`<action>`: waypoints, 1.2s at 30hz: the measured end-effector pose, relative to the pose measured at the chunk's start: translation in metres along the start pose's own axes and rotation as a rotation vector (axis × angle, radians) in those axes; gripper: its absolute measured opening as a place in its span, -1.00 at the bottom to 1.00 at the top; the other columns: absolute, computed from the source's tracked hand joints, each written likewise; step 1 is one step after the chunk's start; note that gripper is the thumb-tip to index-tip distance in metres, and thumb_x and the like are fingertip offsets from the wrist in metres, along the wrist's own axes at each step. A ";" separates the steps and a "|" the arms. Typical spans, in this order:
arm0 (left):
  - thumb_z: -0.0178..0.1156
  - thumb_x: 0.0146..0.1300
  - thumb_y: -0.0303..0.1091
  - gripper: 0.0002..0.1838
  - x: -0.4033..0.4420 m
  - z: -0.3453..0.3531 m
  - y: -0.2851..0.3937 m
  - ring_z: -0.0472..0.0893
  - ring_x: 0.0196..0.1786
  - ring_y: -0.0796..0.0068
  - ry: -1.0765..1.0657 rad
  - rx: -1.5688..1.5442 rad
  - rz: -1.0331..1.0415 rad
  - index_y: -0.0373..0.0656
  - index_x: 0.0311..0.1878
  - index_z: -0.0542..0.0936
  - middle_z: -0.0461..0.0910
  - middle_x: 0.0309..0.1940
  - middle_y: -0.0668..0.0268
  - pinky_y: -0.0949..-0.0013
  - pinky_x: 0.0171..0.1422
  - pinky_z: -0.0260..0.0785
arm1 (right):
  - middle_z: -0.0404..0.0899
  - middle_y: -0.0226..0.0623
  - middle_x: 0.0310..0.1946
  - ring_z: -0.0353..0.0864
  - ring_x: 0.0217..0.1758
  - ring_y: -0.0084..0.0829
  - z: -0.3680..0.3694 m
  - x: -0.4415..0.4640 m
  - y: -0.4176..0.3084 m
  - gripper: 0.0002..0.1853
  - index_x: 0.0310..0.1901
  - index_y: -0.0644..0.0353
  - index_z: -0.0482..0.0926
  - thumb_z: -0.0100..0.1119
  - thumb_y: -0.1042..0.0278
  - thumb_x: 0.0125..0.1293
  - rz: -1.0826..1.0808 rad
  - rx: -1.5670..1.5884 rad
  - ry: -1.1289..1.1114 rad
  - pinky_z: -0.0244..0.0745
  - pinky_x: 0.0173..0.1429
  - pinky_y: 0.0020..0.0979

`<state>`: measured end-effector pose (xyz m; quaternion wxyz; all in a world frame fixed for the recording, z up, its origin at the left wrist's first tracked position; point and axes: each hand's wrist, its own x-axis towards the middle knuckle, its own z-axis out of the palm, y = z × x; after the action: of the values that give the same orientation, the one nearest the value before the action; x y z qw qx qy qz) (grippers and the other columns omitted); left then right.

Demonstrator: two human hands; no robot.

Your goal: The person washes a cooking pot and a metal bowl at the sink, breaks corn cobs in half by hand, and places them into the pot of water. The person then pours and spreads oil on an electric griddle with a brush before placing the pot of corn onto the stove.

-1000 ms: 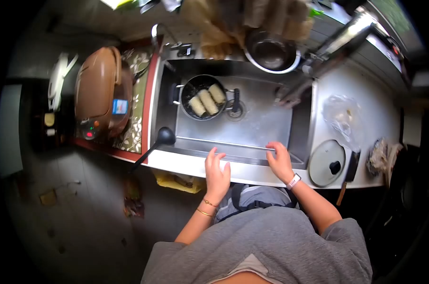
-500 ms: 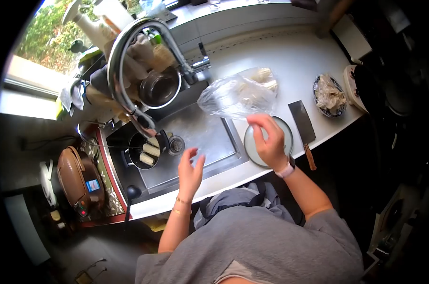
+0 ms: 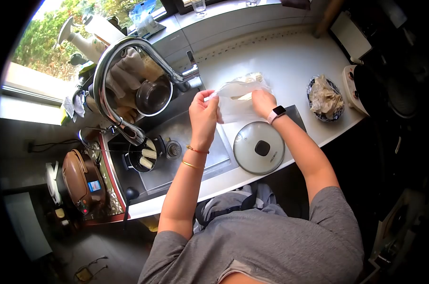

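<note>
My left hand [image 3: 204, 118] pinches the edge of a clear plastic bag [image 3: 233, 111] on the counter, holding its mouth up. At the bag's right side is my right hand [image 3: 264, 103], its fingers hidden by the plastic and the back of the hand. Pale pieces [image 3: 245, 97] show inside the bag, close to the right fingers. Below the hands lies a round glass lid [image 3: 246, 154] with a dark knob. A cleaver's dark blade [image 3: 297, 117] shows partly behind my right forearm. In the sink, a pot [image 3: 133, 162] holds pale, corn-like pieces [image 3: 149, 154].
A tall curved faucet [image 3: 100, 78] rises over the sink [image 3: 195, 163]. Behind it stands a metal pan [image 3: 153, 98]. A patterned bowl [image 3: 338, 113] with crumpled plastic is at the right. A brown rice cooker [image 3: 77, 175] and a black ladle [image 3: 131, 193] sit at the left.
Both hands have moved up and forward to the bag, and the left now grips its edge. The bag's mouth is lifted. The right hand has uncovered the glass lid.
</note>
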<state>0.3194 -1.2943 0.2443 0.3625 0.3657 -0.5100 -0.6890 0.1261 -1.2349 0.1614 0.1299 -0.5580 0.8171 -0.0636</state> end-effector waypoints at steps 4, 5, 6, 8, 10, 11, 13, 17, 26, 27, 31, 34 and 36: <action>0.21 0.34 -0.22 -0.74 -0.002 0.010 0.005 0.23 -0.74 0.82 0.074 0.220 0.197 -0.26 -0.27 0.58 0.37 -0.68 0.57 0.64 -0.71 0.06 | 0.65 0.03 -0.26 0.70 -0.22 -0.10 0.005 0.021 -0.014 -0.85 -0.27 0.34 0.56 0.03 0.51 0.17 0.044 0.052 0.193 0.61 -0.15 -0.19; 0.21 0.34 -0.22 -0.74 -0.002 0.011 0.006 0.23 -0.74 0.82 0.077 0.225 0.197 -0.26 -0.27 0.58 0.37 -0.68 0.57 0.64 -0.71 0.06 | 0.65 0.03 -0.26 0.70 -0.22 -0.11 0.002 0.025 -0.016 -0.85 -0.27 0.35 0.54 0.03 0.51 0.17 0.108 0.115 0.229 0.61 -0.16 -0.19; 0.20 0.35 -0.23 -0.75 -0.005 0.013 0.014 0.24 -0.74 0.83 0.072 0.232 0.180 -0.26 -0.26 0.60 0.38 -0.69 0.56 0.64 -0.71 0.05 | 0.64 0.04 -0.28 0.69 -0.23 -0.08 -0.001 0.026 -0.015 -0.88 -0.30 0.31 0.55 0.02 0.52 0.17 0.070 0.107 0.230 0.61 -0.18 -0.18; 0.18 0.37 -0.23 -0.74 -0.012 0.018 0.027 0.28 -0.73 0.83 0.061 0.235 0.143 -0.27 -0.18 0.65 0.40 -0.70 0.54 0.64 -0.70 0.06 | 0.63 0.03 -0.28 0.67 -0.21 -0.05 -0.005 0.024 -0.011 -0.86 -0.29 0.30 0.57 0.10 0.42 0.19 0.044 0.128 0.195 0.59 -0.16 -0.16; 0.16 0.38 -0.23 -0.73 -0.017 0.020 0.027 0.29 -0.72 0.82 0.039 0.243 0.130 -0.27 -0.15 0.65 0.40 -0.70 0.54 0.65 -0.69 0.08 | 0.62 0.01 -0.29 0.65 -0.19 -0.02 -0.003 0.023 -0.004 -0.81 -0.27 0.28 0.58 0.18 0.32 0.21 0.012 0.143 0.162 0.56 -0.15 -0.14; 0.14 0.39 -0.22 -0.72 -0.021 0.021 0.027 0.29 -0.72 0.82 0.015 0.250 0.116 -0.28 -0.13 0.65 0.40 -0.70 0.53 0.65 -0.68 0.09 | 0.62 0.00 -0.30 0.65 -0.20 -0.02 0.003 0.021 -0.002 -0.81 -0.27 0.27 0.58 0.18 0.32 0.19 -0.059 0.078 0.115 0.56 -0.14 -0.13; 0.06 0.44 -0.19 -0.69 -0.028 0.023 0.026 0.34 -0.69 0.80 -0.009 0.241 0.066 -0.24 -0.09 0.65 0.42 -0.71 0.51 0.64 -0.66 0.15 | 0.63 -0.01 -0.30 0.65 -0.20 -0.02 0.015 0.017 0.005 -0.82 -0.27 0.25 0.59 0.18 0.32 0.18 -0.155 0.012 0.058 0.56 -0.13 -0.13; 0.05 0.43 -0.26 -0.71 -0.034 0.017 -0.004 0.43 -0.63 0.76 -0.049 0.296 0.109 -0.22 0.05 0.59 0.52 -0.61 0.43 0.63 -0.58 0.27 | 0.63 -0.11 -0.31 0.65 -0.16 -0.15 0.040 0.022 0.004 -0.89 -0.35 0.18 0.64 0.12 0.45 0.11 -0.376 -0.122 0.100 0.56 -0.13 -0.16; 0.20 0.25 -0.33 -0.52 -0.059 -0.006 -0.009 0.59 -0.28 0.27 -0.039 0.565 0.196 -0.29 0.20 0.40 0.61 -0.28 0.14 0.30 -0.12 0.45 | 0.61 -0.18 -0.26 0.60 -0.12 -0.21 0.066 0.048 0.017 -0.83 -0.32 0.09 0.71 0.15 0.37 0.08 -0.616 -0.194 0.136 0.53 -0.12 -0.22; 0.20 0.25 -0.33 -0.52 -0.065 -0.011 -0.011 0.59 -0.28 0.27 -0.026 0.563 0.197 -0.29 0.20 0.40 0.61 -0.28 0.14 0.30 -0.12 0.45 | 0.61 -0.17 -0.24 0.60 -0.12 -0.21 0.065 0.048 0.017 -0.83 -0.33 0.10 0.71 0.15 0.37 0.07 -0.644 -0.409 0.049 0.53 -0.11 -0.23; 0.20 0.25 -0.29 -0.53 -0.096 -0.045 -0.032 0.57 -0.17 0.26 0.012 0.696 0.197 -0.28 0.18 0.42 0.53 -0.08 0.09 0.29 0.00 0.42 | 0.59 -0.17 -0.23 0.59 -0.12 -0.15 0.035 0.030 -0.006 -0.82 -0.23 0.17 0.59 0.14 0.42 0.08 -0.548 -0.354 0.055 0.55 -0.07 -0.23; 0.19 0.26 -0.26 -0.55 -0.127 -0.079 -0.057 0.57 -0.14 0.25 -0.027 0.747 0.029 -0.29 0.16 0.44 0.50 -0.02 0.07 0.29 0.04 0.41 | 0.58 -0.18 -0.23 0.59 -0.10 -0.16 0.021 0.022 -0.011 -0.83 -0.23 0.18 0.55 0.12 0.45 0.11 -0.567 -0.392 0.050 0.56 -0.09 -0.24; 0.19 0.26 -0.25 -0.55 -0.148 -0.093 -0.070 0.58 -0.14 0.25 -0.045 0.748 -0.099 -0.30 0.14 0.46 0.50 -0.01 0.07 0.29 0.04 0.42 | 0.57 -0.19 -0.23 0.58 -0.09 -0.17 0.021 0.020 -0.012 -0.83 -0.23 0.17 0.56 0.11 0.46 0.11 -0.571 -0.429 0.042 0.57 -0.10 -0.25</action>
<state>0.4613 -1.1905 0.1764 0.1589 0.4816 -0.7159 -0.4798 0.1358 -1.2568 0.1417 -0.0299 -0.7769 0.6256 0.0643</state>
